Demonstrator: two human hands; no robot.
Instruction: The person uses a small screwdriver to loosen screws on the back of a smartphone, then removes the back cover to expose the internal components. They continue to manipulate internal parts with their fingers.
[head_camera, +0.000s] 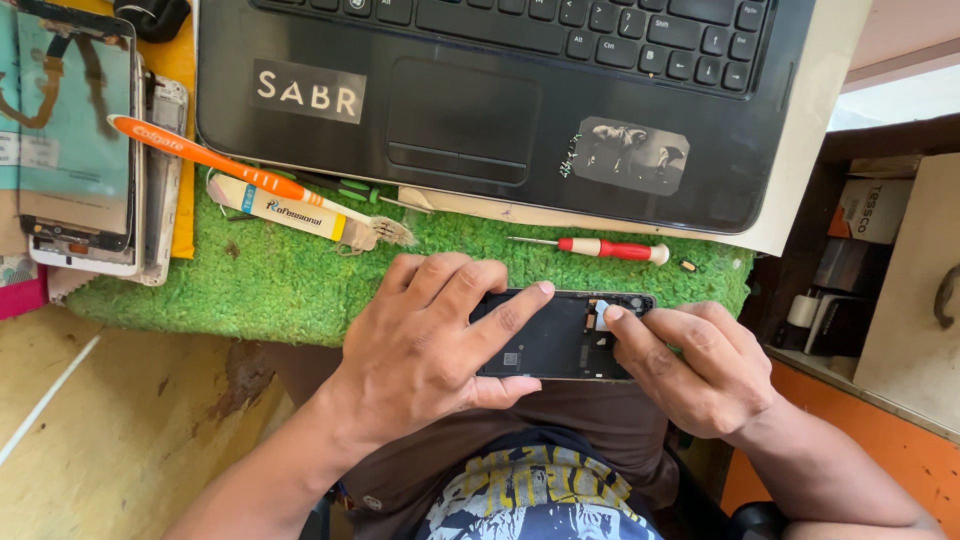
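Steadying the opened black smartphone body (556, 340) over the lap at the near edge of the green turf-like mat (300, 285), the left hand (430, 350) clamps it from above with fingers spread and thumb beneath, while the right hand (690, 365) pinches a small pale tab (602, 318) at its right end. Judging from this, the work goes best with the left grip firm and flat, and the right fingertips pulling slowly and low. The phone's long axis runs left to right, parallel to the black laptop (500, 100), open side up.
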